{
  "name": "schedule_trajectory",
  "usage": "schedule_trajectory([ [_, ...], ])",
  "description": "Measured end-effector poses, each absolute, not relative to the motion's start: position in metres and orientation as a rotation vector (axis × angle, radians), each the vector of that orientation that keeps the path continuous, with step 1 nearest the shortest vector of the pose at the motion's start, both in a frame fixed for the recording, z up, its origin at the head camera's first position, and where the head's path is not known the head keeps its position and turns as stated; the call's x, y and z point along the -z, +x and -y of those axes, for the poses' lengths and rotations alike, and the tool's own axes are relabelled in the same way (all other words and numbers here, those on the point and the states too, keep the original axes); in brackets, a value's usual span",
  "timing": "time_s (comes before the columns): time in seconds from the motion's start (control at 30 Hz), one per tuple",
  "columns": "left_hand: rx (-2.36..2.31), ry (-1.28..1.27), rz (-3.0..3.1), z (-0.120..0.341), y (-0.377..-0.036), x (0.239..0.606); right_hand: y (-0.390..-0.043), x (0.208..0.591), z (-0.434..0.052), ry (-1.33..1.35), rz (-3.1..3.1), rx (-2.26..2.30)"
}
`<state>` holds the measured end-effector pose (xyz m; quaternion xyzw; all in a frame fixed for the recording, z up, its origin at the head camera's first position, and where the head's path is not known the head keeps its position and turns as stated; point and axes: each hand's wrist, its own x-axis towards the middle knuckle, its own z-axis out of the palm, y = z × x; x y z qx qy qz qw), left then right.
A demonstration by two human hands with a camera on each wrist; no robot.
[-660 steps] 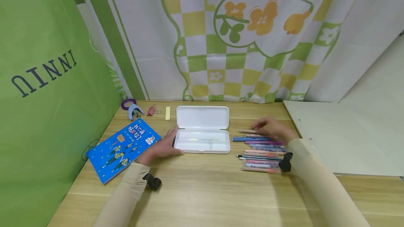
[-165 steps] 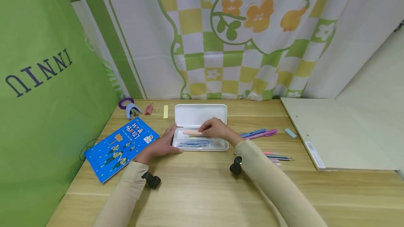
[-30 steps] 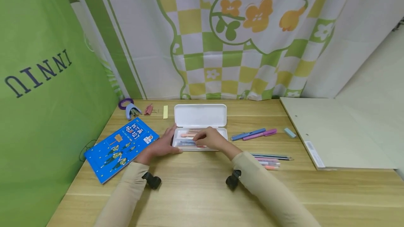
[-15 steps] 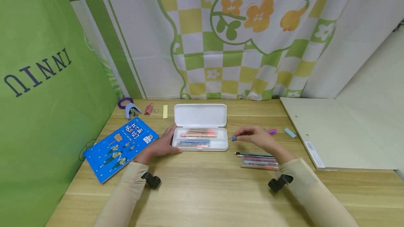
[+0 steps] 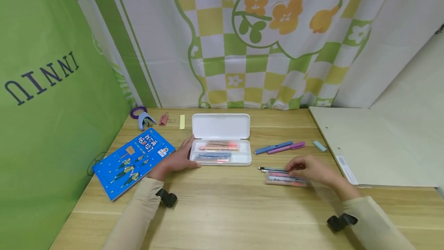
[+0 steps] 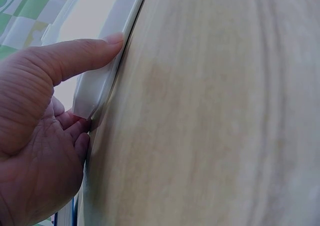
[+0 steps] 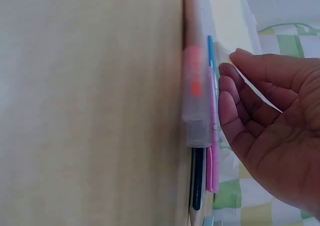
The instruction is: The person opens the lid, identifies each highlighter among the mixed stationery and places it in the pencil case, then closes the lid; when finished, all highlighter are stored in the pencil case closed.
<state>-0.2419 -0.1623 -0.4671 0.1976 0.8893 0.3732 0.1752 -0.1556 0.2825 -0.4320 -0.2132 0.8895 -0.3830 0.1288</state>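
A white pencil case (image 5: 221, 126) stands with its lid up at the table's middle. Orange-tipped and peach pens (image 5: 220, 147) lie in its rear compartment, bluish pens (image 5: 213, 156) in the front one. My left hand (image 5: 178, 159) holds the case's left end; in the left wrist view the thumb (image 6: 85, 58) laps over its front edge. On the right, my right hand (image 5: 313, 171) is over a row of pens (image 5: 282, 179) and dark pencils (image 5: 272, 169). The right wrist view shows its fingers (image 7: 232, 103) loosely bent, holding nothing, beside a clear-capped pen (image 7: 195, 85).
Right of the case lie a blue pen (image 5: 274, 147), a purple pen (image 5: 286, 147) and a light-blue eraser-like block (image 5: 319, 146). A pale board (image 5: 374, 149) covers the right side. At left are a blue book (image 5: 133, 163), binder clip (image 5: 164, 119), lilac stapler-like object (image 5: 145, 120) and purple ring (image 5: 138, 112).
Over the longer span, several pens have gone from the right-hand group into the case. Within the last half second my right hand has moved from the blue pen to the nearer row. The left hand stays.
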Motion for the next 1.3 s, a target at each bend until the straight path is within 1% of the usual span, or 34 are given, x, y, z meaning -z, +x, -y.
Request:
schedule_trajectory([
  [0.4, -1.069, 0.565, -2.512, 0.161, -0.241, 0.465, -0.152, 0.440, -0.274, -0.768, -2.725, 1.037],
  [0.87, -1.036, 0.565, -2.527, 0.163, -0.240, 0.466, -0.158, 0.440, -0.272, -0.804, -2.724, 0.949],
  [1.13, -1.047, 0.557, -2.507, 0.162, -0.239, 0.463, -0.164, 0.442, -0.276, -0.723, -2.637, 1.128],
  [1.3, -1.037, 0.538, -2.512, 0.162, -0.239, 0.462, -0.172, 0.432, -0.268, -0.721, -2.574, 1.231],
])
